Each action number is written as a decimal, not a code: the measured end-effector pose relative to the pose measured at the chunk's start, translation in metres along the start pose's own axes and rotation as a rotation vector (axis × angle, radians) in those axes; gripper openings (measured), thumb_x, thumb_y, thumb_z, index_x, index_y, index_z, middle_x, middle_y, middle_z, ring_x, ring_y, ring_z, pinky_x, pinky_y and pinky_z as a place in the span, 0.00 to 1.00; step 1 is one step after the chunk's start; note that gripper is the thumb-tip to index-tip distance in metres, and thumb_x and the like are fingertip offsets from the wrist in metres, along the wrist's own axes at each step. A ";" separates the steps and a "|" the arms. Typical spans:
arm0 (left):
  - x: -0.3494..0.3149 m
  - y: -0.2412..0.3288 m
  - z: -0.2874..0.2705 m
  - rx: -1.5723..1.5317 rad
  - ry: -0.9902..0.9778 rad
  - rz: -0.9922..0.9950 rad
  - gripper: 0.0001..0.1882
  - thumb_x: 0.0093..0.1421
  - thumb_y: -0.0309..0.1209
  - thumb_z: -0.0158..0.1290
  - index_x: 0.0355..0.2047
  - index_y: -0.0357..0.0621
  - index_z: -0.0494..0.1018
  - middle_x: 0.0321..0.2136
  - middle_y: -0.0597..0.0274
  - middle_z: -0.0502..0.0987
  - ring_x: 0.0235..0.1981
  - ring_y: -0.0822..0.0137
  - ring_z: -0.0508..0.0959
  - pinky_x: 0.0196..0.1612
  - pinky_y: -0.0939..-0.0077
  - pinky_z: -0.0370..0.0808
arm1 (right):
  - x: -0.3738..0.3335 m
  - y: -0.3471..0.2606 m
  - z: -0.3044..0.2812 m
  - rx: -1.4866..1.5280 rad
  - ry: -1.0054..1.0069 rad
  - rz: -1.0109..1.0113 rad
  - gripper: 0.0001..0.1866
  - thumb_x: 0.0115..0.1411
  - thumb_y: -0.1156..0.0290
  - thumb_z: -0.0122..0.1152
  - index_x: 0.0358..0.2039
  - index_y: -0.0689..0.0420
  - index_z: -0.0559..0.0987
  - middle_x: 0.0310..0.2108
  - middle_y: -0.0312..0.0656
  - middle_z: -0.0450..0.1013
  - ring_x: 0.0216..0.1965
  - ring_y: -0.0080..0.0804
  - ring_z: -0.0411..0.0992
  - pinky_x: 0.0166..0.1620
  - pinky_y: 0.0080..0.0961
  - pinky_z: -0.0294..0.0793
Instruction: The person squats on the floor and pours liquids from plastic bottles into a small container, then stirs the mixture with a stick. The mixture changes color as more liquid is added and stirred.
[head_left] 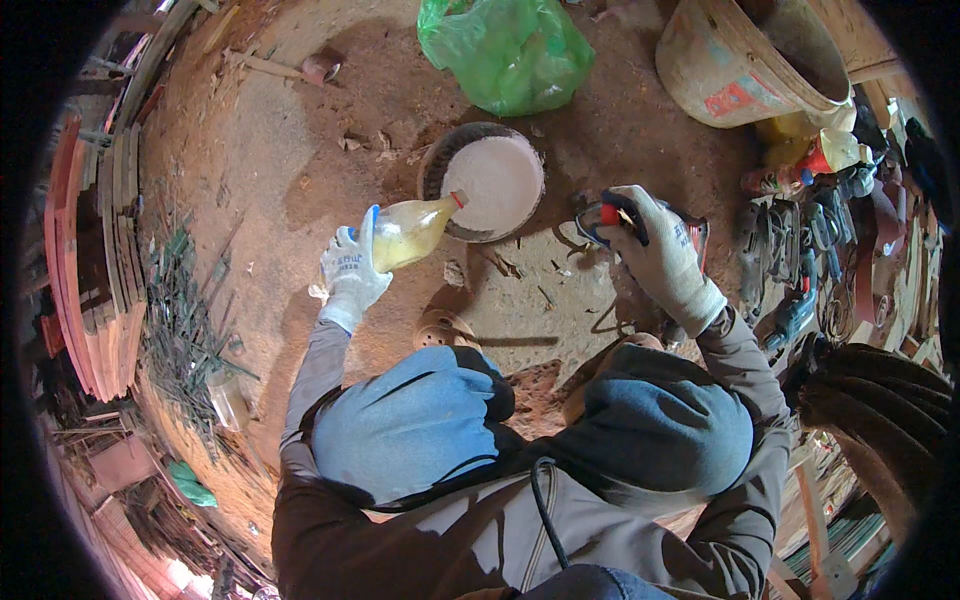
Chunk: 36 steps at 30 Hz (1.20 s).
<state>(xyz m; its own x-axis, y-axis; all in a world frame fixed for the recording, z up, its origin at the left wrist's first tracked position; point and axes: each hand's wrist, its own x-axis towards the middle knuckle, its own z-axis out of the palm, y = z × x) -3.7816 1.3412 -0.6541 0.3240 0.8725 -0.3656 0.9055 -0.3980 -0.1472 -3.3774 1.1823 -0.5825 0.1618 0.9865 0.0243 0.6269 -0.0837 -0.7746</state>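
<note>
My left hand, in a white and blue work glove, grips a clear plastic bottle holding yellowish liquid. The bottle lies tilted, its red-ringed neck reaching over the near left rim of a round dark basin. Pale, whitish material fills the basin; I cannot tell whether any liquid is flowing. To the right of the basin, my gloved right hand has its fingers closed on a small red object. Dark and red parts of another item show behind that hand, mostly hidden.
A green plastic bag lies beyond the basin, and a large dirty bucket stands far right. Tools and clamps crowd the right side. Thin dark sticks, a clear jar and stacked boards lie left.
</note>
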 end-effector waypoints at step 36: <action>0.002 -0.009 0.008 -0.244 0.112 0.104 0.68 0.38 0.37 0.77 0.76 0.68 0.46 0.53 0.51 0.66 0.52 0.45 0.72 0.53 0.45 0.69 | 0.021 -0.003 0.010 0.060 -0.079 -0.087 0.24 0.54 0.67 0.74 0.50 0.57 0.77 0.40 0.47 0.80 0.37 0.49 0.79 0.42 0.41 0.77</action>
<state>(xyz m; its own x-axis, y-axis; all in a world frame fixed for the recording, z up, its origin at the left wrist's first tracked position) -3.7918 1.3441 -0.6607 0.4343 0.8620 -0.2613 0.9007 -0.4187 0.1157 -3.3838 1.2044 -0.5860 0.0464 0.9979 0.0453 0.5889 0.0094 -0.8081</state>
